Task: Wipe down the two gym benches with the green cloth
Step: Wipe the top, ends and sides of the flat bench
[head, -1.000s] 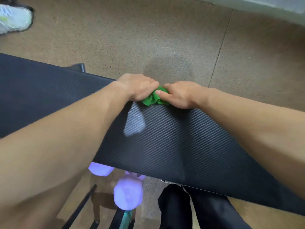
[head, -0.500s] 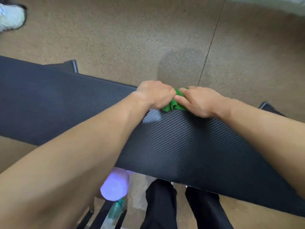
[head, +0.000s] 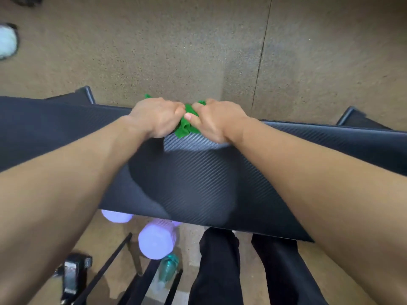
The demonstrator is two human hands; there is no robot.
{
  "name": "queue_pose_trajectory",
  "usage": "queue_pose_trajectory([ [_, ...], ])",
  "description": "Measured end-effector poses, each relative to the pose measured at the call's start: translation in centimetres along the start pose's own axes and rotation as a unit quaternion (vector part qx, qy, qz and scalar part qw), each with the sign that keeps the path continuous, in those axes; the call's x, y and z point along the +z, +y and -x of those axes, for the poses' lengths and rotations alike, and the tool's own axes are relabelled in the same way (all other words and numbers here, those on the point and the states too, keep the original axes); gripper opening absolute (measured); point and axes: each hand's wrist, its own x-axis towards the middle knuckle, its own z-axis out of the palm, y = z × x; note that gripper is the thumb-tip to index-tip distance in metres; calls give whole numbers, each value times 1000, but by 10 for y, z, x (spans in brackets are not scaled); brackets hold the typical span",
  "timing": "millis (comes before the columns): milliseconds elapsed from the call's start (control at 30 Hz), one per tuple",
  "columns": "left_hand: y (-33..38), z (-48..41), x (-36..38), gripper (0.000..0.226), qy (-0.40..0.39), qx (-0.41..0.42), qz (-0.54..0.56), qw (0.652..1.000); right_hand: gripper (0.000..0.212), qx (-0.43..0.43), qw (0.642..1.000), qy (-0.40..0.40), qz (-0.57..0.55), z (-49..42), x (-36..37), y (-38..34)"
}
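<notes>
— Both fists work at the bench (head: 198, 183) far edge; what worries you?

— Left hand (head: 157, 116) and right hand (head: 214, 119) clench the bunched green cloth (head: 185, 125) (half overhanging); it could slide off.

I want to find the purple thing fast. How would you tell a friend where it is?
Find the long black bench that runs across the picture. Look under its near edge, on the brown floor, left of the black trouser legs. The purple dumbbell lies there: pale, rounded and glowing, unlike the dark metal bars and the small green bottle beside it.
</notes>
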Motion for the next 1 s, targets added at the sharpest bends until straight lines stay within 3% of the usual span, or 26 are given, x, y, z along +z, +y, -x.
queue_pose_trajectory([
  [167, 106, -27, -11, 29, 21, 25, -9, 999, 50, 10, 999, 42, 1, 69, 7, 87],
  [300, 181, -51, -24, 35, 44, 75, -10, 996, 59, 52, 997, 39, 33, 121, 2, 145],
  [467, 149, -49, -16, 34, 41, 106, 31, 993, 67, 60, 990, 70, 105, 110, 3, 130],
  [700, 87, -29, -7, 38, 22, 55, 42, 997, 61, 47, 992, 105, 56, 62, 16, 79],
  [833, 135, -39, -12, 38, 21, 42, 16, 999, 52, 10, 991, 131, 39, 88, 18, 121],
  [1000, 256, -74, -32, 38, 10, 92, 8, 996, 51, 40, 989, 133, 45, 163, 18, 220],
])
